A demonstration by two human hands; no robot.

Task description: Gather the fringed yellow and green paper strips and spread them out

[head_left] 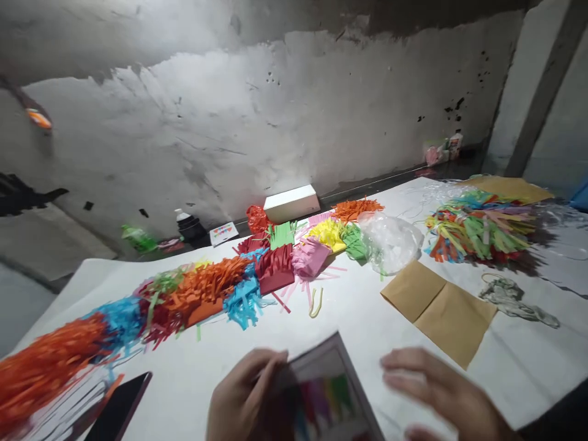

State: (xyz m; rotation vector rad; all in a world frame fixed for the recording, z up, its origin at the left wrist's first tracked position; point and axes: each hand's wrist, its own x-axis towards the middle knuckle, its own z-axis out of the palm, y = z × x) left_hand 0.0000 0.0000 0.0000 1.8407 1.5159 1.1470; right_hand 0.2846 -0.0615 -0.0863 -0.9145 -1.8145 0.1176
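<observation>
My left hand (243,392) is closed on the upper left edge of a printed card (358,398), thumb and fingers pinching it. The card is tilted, and blurred stripes of several colours show on its face. To the right of the card, my right hand (445,392) is open, its fingers spread and smeared by motion; it appears to hold nothing. Beyond both hands lie bundles of fringed paper: orange (214,278), dark red (274,269), blue (245,300), pink (310,257) and yellow (328,231). A creased brown paper sheet (441,306) lies past my right hand.
A phone (119,410) lies at the lower left beside orange fringe (55,355). On the right are a multicoloured tassel pile (482,226) and a bunched grey cord (517,300). Clear plastic bag (392,242) and white box (291,204) stand towards the wall.
</observation>
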